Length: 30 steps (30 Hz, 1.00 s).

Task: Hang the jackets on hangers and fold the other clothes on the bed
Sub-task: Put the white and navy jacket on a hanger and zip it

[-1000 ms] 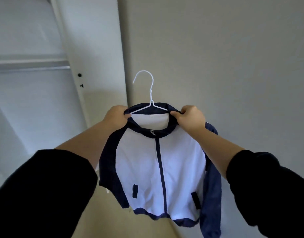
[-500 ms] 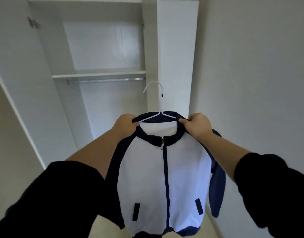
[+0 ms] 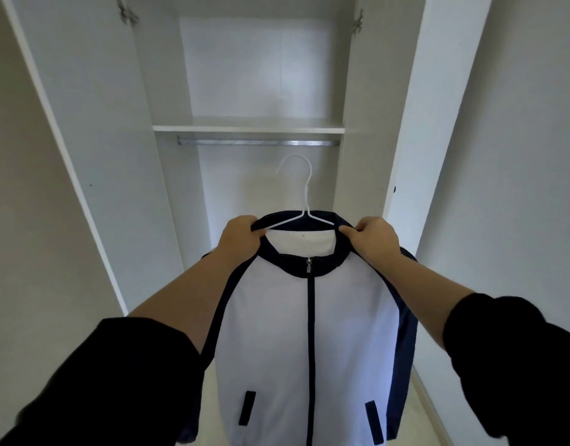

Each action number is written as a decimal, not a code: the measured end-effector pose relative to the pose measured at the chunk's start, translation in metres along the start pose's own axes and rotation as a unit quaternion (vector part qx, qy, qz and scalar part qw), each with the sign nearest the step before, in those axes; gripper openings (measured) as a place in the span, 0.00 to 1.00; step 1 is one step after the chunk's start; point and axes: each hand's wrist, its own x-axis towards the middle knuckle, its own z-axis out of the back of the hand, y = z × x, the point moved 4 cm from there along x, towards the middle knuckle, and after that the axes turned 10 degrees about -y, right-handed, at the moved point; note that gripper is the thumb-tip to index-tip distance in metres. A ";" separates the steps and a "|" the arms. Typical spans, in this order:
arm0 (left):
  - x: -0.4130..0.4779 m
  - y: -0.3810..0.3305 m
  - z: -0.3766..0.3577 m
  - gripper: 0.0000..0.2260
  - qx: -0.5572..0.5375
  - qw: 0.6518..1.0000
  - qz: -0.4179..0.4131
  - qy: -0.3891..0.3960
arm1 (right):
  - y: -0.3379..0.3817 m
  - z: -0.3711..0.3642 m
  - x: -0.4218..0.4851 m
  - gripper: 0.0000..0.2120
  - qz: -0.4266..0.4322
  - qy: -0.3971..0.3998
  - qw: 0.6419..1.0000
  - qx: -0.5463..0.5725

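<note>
Jacket (image 3: 309, 333), zipped on its white wire hanger (image 3: 304, 201), hung between left hand (image 3: 241, 239) and right hand (image 3: 375, 241), each pinching a collar side so the hook stood free below the closet rail (image 3: 257, 142).

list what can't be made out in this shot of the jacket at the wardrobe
- Arms of the hanger: head view, hidden inside the collar of the jacket and under the left hand and right hand.
- Jacket hem: head view, cut off by the bottom edge.
- Lower part of the wardrobe: head view, hidden behind the jacket and the black sleeves.
- Small mark inside the collar: head view, too small to identify.
</note>
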 end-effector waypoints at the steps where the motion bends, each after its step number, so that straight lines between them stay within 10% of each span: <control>1: 0.011 0.011 -0.004 0.12 0.005 1.000 0.002 -0.005 | 0.004 -0.016 0.013 0.19 0.003 0.004 1.000 0.004; 16: 0.186 0.200 -0.070 0.06 0.043 0.985 0.142 -0.083 | 0.059 -0.250 0.217 0.20 0.084 0.319 0.944 -0.027; 30: 0.394 0.340 -0.106 0.05 0.019 0.985 0.148 -0.088 | 0.134 -0.414 0.349 0.25 0.015 0.291 0.956 0.024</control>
